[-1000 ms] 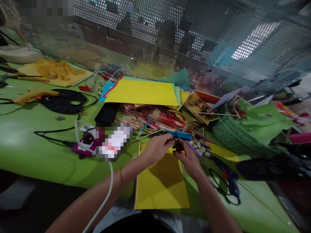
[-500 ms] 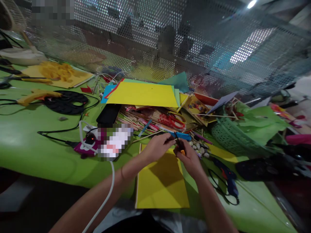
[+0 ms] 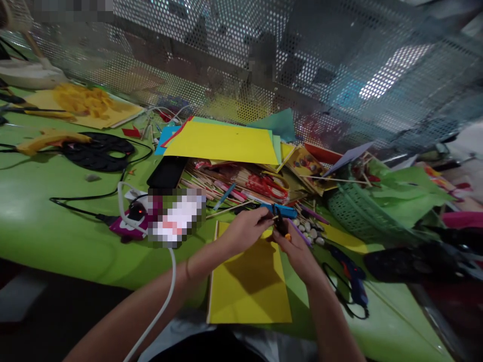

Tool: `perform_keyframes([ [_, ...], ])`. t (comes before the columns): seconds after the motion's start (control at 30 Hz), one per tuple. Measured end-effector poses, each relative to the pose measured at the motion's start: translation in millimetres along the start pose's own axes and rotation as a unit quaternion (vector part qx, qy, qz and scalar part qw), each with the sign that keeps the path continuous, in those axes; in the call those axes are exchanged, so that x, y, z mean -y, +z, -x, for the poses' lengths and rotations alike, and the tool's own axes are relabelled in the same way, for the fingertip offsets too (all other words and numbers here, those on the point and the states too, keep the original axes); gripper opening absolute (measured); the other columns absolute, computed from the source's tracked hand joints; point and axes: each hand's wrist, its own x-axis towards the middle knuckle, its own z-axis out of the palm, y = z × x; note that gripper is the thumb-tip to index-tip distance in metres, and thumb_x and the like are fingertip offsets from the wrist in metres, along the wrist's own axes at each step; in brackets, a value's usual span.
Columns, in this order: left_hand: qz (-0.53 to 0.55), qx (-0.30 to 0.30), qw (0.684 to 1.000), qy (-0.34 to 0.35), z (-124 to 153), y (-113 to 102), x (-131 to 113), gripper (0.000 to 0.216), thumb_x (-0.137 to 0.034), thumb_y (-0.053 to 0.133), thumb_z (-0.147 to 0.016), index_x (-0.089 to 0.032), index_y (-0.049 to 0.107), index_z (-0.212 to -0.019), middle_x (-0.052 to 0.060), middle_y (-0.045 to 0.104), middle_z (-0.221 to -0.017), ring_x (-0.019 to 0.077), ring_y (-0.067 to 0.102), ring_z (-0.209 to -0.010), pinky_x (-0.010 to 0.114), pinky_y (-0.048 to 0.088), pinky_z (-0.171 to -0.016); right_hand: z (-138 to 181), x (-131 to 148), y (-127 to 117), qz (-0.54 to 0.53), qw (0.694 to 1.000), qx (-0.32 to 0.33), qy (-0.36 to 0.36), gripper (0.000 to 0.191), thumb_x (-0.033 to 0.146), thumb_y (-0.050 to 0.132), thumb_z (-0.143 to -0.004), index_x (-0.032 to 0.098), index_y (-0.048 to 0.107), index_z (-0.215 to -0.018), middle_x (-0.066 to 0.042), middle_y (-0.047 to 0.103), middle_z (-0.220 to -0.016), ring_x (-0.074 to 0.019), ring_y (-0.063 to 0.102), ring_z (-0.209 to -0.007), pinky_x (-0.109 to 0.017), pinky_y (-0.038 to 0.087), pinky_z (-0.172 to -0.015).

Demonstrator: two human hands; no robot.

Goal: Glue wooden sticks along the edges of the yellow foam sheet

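Looking like fiddly close-up tool work: holding a slim, dark hand tool with an orange accent [image 3: 278,221] in the right hand [image 3: 298,251], curling those fingers snugly around its near end, and holding the left hand [image 3: 245,232] right beside it, pinching thumb and fingertips together, seemingly on a slim pale piece [image 3: 275,217]. Probably working that piece with the tool, so likely calling for a steady left pinch and a small, controlled right squeeze; not seeing the tip well enough to call contact, though. Pointing the tool mostly away from the body, leaning a touch left, running its long axis from the right palm toward the blue, bar-shaped item [image 3: 287,211]. Doing all this above the far edge of the flat, rectangular yellow panel [image 3: 249,296], just left of some smooth, pale pebbles [image 3: 309,231].
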Motion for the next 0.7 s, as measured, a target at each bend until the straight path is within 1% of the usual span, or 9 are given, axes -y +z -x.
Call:
perform_keyframes([
  [0.07, 0.003, 0.000, 1.000, 0.001, 0.1, 0.5, 0.8, 0.018, -0.029, 0.049, -0.093, -0.018, 0.060, -0.084, -0.002, 0.056, -0.068, 0.0127, 0.051, -0.064, 0.022, 0.035, -0.056, -0.3, -1.5, 1.5, 0.002, 1.000, 0.000, 0.003, 0.032, 0.046, 0.051, -0.092, 0.025, 0.055, -0.117, -0.006, 0.063, -0.103, -0.0223, 0.060, -0.085, -0.036, 0.052, -0.079],
  [0.13, 0.005, -0.001, 1.000, 0.004, 0.1, 0.7, 1.3, 0.017, -0.028, 0.050, -0.093, -0.018, 0.060, -0.084, -0.002, 0.058, -0.070, 0.0129, 0.052, -0.065, 0.022, 0.035, -0.058, -0.7, -2.8, 2.1, 0.008, 1.000, -0.003, 0.003, 0.032, 0.046, 0.051, -0.093, 0.024, 0.055, -0.116, -0.005, 0.061, -0.097, -0.0216, 0.058, -0.081, -0.034, 0.053, -0.073],
  [0.23, 0.006, 0.003, 1.000, 0.001, 0.2, 0.0, 0.7, 0.017, -0.028, 0.050, -0.093, -0.018, 0.059, -0.082, -0.002, 0.059, -0.070, 0.0129, 0.052, -0.065, 0.022, 0.036, -0.059, -1.2, -2.5, 0.9, 0.037, 0.999, -0.007, -0.010, 0.032, 0.045, 0.050, -0.093, 0.023, 0.056, -0.115, -0.006, 0.061, -0.098, -0.0220, 0.057, -0.085, -0.034, 0.052, -0.073],
  [0.33, 0.004, 0.012, 1.000, -0.005, 0.3, -1.1, -0.5, 0.019, -0.027, 0.050, -0.093, -0.018, 0.057, -0.078, -0.003, 0.055, -0.066, 0.0120, 0.049, -0.062, 0.022, 0.034, -0.057, -1.1, -0.8, -1.7, 0.107, 0.994, -0.022, -0.030, 0.030, 0.045, 0.050, -0.094, 0.022, 0.056, -0.112, -0.006, 0.062, -0.101, -0.0233, 0.057, -0.090, -0.035, 0.049, -0.078],
  [0.43, 0.015, 0.019, 1.000, -0.013, 0.2, -1.1, 0.1, 0.018, -0.027, 0.050, -0.093, -0.018, 0.056, -0.078, -0.004, 0.052, -0.063, 0.0109, 0.047, -0.058, 0.021, 0.033, -0.055, -0.6, -1.3, -3.9, 0.156, 0.987, -0.020, -0.038, 0.029, 0.045, 0.048, -0.095, 0.022, 0.055, -0.112, -0.006, 0.064, -0.099, -0.0235, 0.058, -0.089, -0.035, 0.046, -0.078],
  [0.57, 0.045, 0.028, 0.998, -0.029, -1.1, 0.2, 2.7, 0.017, -0.029, 0.050, -0.092, -0.018, 0.054, -0.079, -0.005, 0.048, -0.060, 0.0107, 0.046, -0.056, 0.022, 0.031, -0.053, -1.5, -8.8, -2.9, 0.162, 0.986, -0.026, -0.038, 0.031, 0.048, 0.047, -0.096, 0.023, 0.055, -0.113, -0.006, 0.065, -0.098, -0.0236, 0.059, -0.086, -0.034, 0.045, -0.075],
  [0.7, 0.056, 0.030, 0.998, -0.029, -2.5, 1.1, 4.5, 0.020, -0.030, 0.048, -0.092, -0.018, 0.052, -0.077, -0.005, 0.047, -0.060, 0.0108, 0.044, -0.057, 0.023, 0.032, -0.054, -4.2, -15.6, 0.0, 0.152, 0.987, -0.036, -0.031, 0.033, 0.050, 0.047, -0.095, 0.022, 0.056, -0.112, -0.006, 0.066, -0.095, -0.0232, 0.060, -0.081, -0.031, 0.045, -0.067],
])
